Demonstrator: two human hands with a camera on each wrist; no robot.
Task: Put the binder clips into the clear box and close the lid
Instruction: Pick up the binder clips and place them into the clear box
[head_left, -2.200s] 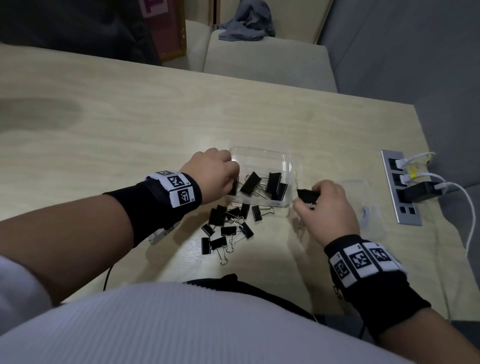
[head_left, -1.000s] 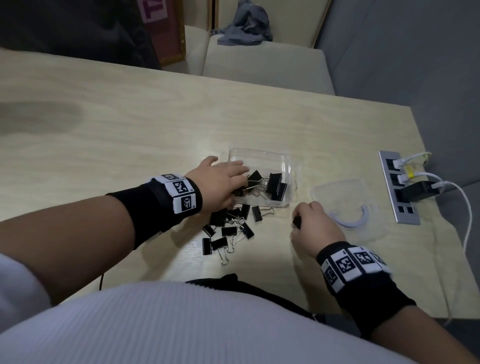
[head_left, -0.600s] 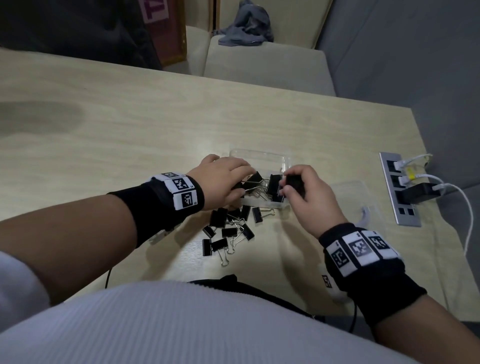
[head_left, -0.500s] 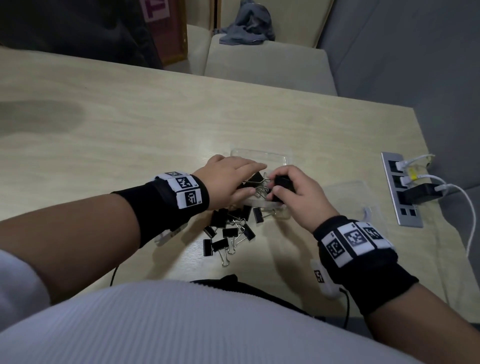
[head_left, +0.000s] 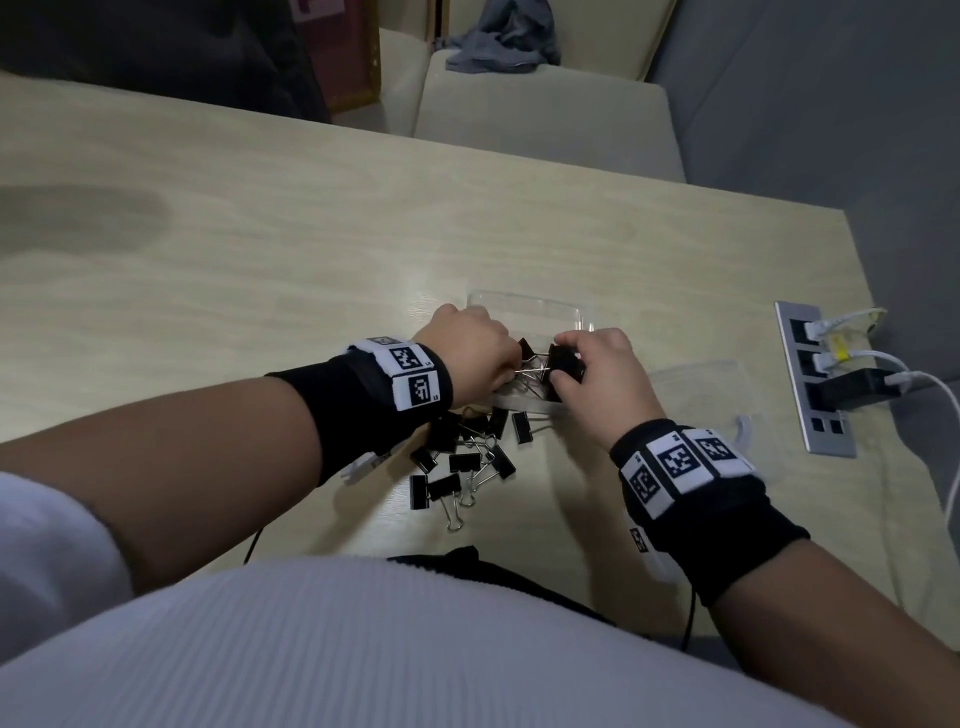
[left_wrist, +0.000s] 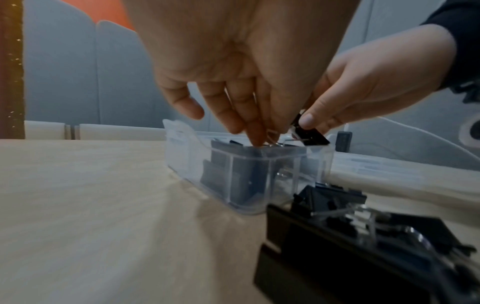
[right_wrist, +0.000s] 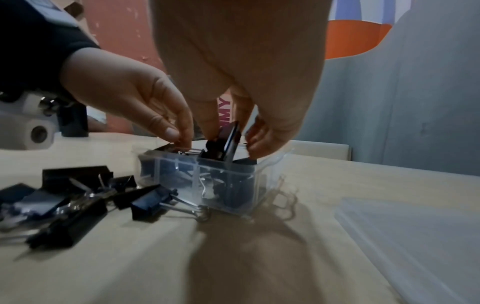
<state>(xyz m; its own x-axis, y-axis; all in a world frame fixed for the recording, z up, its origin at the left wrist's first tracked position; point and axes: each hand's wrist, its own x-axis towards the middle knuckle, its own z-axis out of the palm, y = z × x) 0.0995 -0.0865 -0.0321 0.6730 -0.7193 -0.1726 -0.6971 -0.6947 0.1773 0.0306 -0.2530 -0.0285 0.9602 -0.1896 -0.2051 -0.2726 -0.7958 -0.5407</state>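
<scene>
The clear box (head_left: 530, 310) stands open on the table with several black binder clips inside. My right hand (head_left: 561, 371) grips a black binder clip (head_left: 567, 362) just above the box's near right part; the right wrist view shows that clip (right_wrist: 228, 137) tilted over the box (right_wrist: 207, 181). My left hand (head_left: 508, 365) reaches in from the left and pinches silver wire handles (left_wrist: 271, 142) at the box (left_wrist: 246, 176) rim. I cannot tell whether those handles belong to the same clip. Several loose clips (head_left: 462, 457) lie in front of the box.
The clear lid (head_left: 701, 395) lies flat to the right of the box. A power strip (head_left: 815, 379) with plugged cables sits near the table's right edge. A padded chair (head_left: 545, 119) with a grey cloth (head_left: 504, 47) stands beyond the table.
My right hand carried a clip from the table right of the box up and left to above the box. My left hand stayed at the box and curled its fingers onto the wire handles.
</scene>
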